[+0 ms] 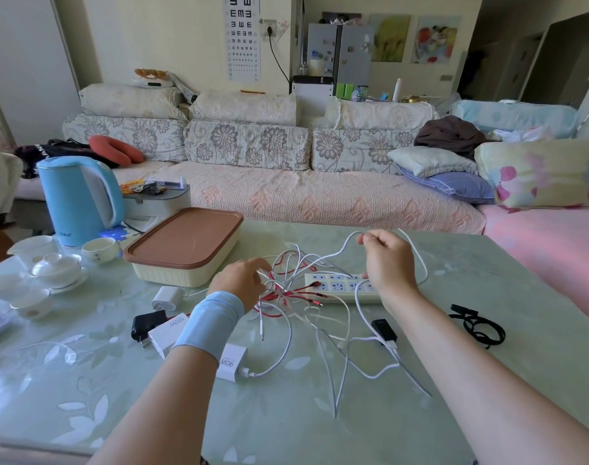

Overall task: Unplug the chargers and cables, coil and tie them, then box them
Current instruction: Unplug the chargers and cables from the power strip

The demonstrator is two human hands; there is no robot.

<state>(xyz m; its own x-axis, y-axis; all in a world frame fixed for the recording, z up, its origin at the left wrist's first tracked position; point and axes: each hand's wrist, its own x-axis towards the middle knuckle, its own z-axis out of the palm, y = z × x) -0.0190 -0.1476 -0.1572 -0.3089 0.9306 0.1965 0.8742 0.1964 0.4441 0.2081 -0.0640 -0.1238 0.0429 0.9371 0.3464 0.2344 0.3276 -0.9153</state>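
Blue kettle (74, 199) stands far left on the table (286, 431), the brown-lidded box (185, 243) beside it. Nearer you lie a white 120W charger (167, 333) and a 90W charger (232, 362). Your left hand (242, 280) grips the red and white cable tangle (286, 292) beside the power strip (340, 287); your right hand (387, 260) pinches a white cable (346, 241) lifted above it. Black ties (477, 325) lie far right.

Right hand (388, 260) pinches white cable (345, 245) above power strip (340, 287); left hand (241, 280) grips tangled cables (286, 290).
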